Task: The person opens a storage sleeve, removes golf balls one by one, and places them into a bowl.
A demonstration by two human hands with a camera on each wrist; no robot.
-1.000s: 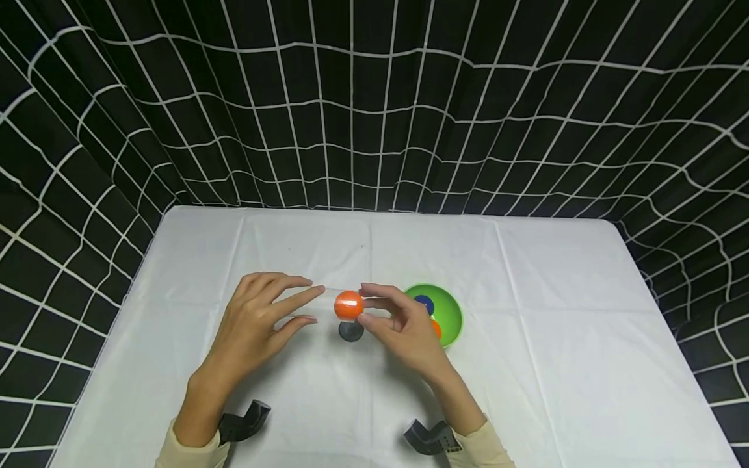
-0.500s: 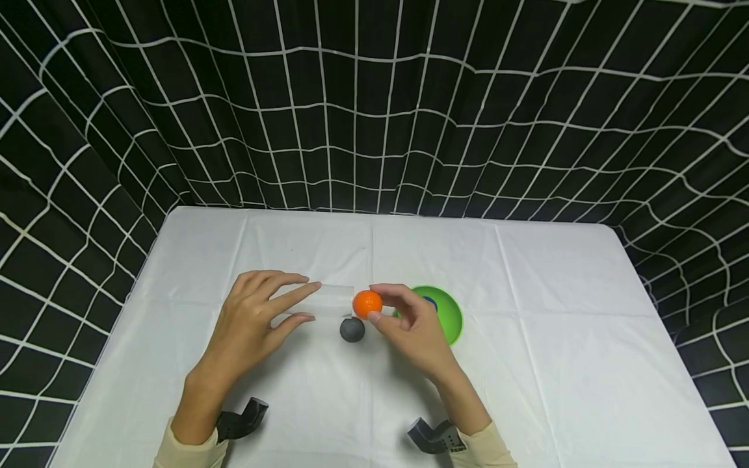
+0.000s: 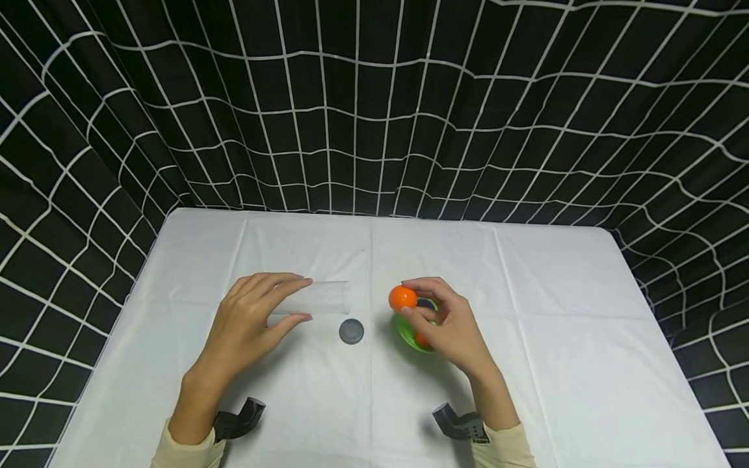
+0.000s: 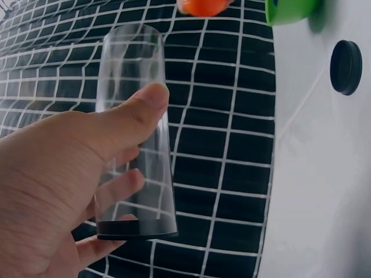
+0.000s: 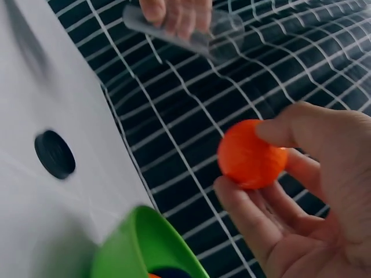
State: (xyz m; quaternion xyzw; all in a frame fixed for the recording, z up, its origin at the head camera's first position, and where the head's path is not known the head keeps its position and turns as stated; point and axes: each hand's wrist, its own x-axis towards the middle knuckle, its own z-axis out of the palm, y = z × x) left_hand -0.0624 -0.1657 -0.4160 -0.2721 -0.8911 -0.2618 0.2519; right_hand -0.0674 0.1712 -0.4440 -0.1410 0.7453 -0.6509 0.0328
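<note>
My left hand (image 3: 248, 318) grips a clear plastic tube (image 4: 136, 116) lying sideways, its open end facing right; a dark cap or base closes the other end. Nothing shows inside the tube. Between thumb and fingers of my right hand (image 3: 453, 325) is an orange ball (image 5: 252, 154), held over the left side of a green bowl (image 3: 409, 335). In the bowl lie a dark blue ball (image 3: 428, 304) and another orange ball (image 3: 422, 340), partly hidden by the right hand. A dark grey round lid (image 3: 351, 331) rests on the table between the hands.
A white cloth (image 3: 556, 292) covers the table. Black curtain with white netting (image 3: 380, 117) rises behind and at both sides. Each wrist carries a dark camera mount, such as the left mount (image 3: 240, 421).
My right hand has drawn the orange ball out of the tube's open end and carried it right to the bowl. The left hand stays nearly in place with the tube.
</note>
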